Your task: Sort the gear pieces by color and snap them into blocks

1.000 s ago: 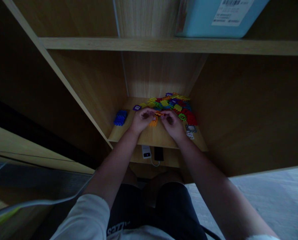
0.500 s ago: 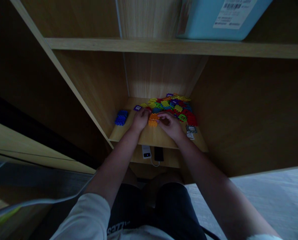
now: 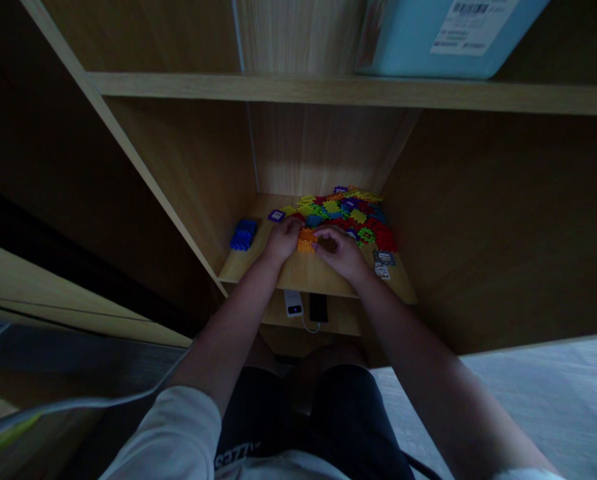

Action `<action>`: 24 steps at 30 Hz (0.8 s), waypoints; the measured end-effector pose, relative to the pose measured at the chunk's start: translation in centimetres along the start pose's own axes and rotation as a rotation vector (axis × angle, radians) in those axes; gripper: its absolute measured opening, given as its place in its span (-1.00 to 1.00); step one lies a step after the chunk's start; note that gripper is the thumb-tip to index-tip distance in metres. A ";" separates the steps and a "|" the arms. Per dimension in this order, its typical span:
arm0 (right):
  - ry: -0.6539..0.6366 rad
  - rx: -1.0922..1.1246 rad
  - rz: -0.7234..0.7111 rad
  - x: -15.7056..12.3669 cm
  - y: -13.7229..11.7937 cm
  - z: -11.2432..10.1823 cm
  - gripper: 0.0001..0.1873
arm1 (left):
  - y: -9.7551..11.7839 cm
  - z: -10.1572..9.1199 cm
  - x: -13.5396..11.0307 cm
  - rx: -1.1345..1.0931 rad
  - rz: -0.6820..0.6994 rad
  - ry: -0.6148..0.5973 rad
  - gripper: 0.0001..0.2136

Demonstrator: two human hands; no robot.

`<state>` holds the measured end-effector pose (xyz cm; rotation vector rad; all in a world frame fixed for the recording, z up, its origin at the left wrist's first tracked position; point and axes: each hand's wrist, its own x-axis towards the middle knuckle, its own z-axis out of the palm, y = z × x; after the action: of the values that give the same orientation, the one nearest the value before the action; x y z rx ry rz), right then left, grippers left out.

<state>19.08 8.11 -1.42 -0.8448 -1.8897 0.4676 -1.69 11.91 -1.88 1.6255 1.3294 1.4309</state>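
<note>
An orange stack of toothed plastic building tiles (image 3: 307, 241) sits on the wooden shelf between my two hands. My left hand (image 3: 283, 240) is closed against the stack's left side, its fingertips partly hidden. On the other side, my right hand (image 3: 339, 249) curves its thumb and index finger onto the stack's right edge, with a gap inside the curl. Just behind lies a heap of mixed tiles (image 3: 331, 207) in yellow, red, green, blue and purple. A stack of blue tiles (image 3: 243, 235) stands at the shelf's left.
Black-and-white pieces (image 3: 382, 264) lie near the right front of the shelf. On the lower shelf are a white device (image 3: 293, 303) with a cable and a black flat object (image 3: 318, 308). A light-blue bin (image 3: 438, 40) stands on the upper shelf (image 3: 278, 87).
My right hand's fingers have shifted slightly along the orange stack, and its thumb and index finger now close nearer together. My left hand stays nearly in place.
</note>
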 end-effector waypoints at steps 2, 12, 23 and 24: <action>0.000 -0.013 0.003 0.0 0.1 0.0 -0.80 | 0.1 0.0 0.0 0.000 -0.006 0.002 -0.80; -0.018 -0.044 0.024 -0.1 0.3 0.0 -0.80 | -0.5 0.0 0.0 -0.021 0.016 -0.006 -0.83; -0.026 -0.019 0.012 0.0 0.0 0.0 -0.83 | -0.7 0.1 0.1 -0.017 0.020 0.008 -0.83; -0.026 -0.019 0.013 0.0 0.1 0.0 -0.83 | -0.7 0.1 0.1 -0.017 0.024 0.004 -0.83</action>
<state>19.14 8.11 -1.46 -0.8678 -1.9161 0.4706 -1.81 12.24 -2.46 1.6335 1.3004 1.4559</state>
